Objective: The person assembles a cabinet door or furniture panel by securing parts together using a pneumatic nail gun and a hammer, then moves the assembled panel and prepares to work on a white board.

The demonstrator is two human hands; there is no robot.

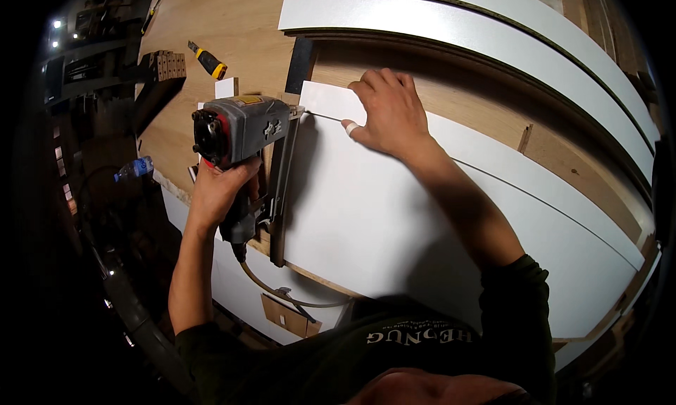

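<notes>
A grey and black air nail gun (250, 127) with a red-ringed end is in my left hand (220, 190), whose fingers wrap its handle. Its nose rests at the left end of a long, narrow white strip (324, 98), by the seam with a wide white panel (359, 201). The long magazine lies along the panel's left edge. My right hand (391, 116) grips the strip, fingers bent over its far side and the thumb, with a white band round it, near the seam. Beneath that hand, part of the strip is hidden.
More long white boards (436, 21) lie on the far side. A yellow and black utility knife (209, 61) rests on the wooden worktop (246, 25). On the left are a plastic bottle (134, 168) and a stack of wooden pieces (169, 65). An air hose (282, 292) curves below the nail gun.
</notes>
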